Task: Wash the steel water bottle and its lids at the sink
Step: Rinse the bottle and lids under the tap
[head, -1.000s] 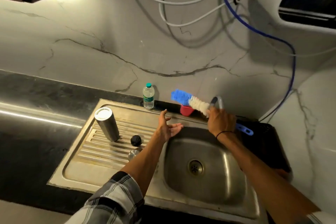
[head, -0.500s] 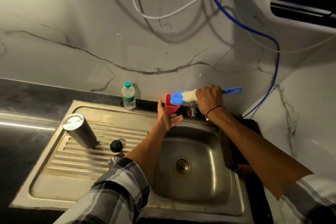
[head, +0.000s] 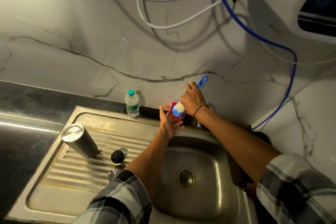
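Steel sink and ribbed drainboard below marbled wall.

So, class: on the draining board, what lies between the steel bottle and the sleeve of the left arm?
In the head view, the black lid and, nearer the sleeve, a steel lid, lie between it and the steel bottle.

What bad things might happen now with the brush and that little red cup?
1. The right hand pushes the bottle brush head down into the small red cup at the sink's back edge; the cup might tip into the basin.
2. The open left hand is beside the cup and may knock it.
3. The steel bottle stands on the ridged drainboard and might topple.
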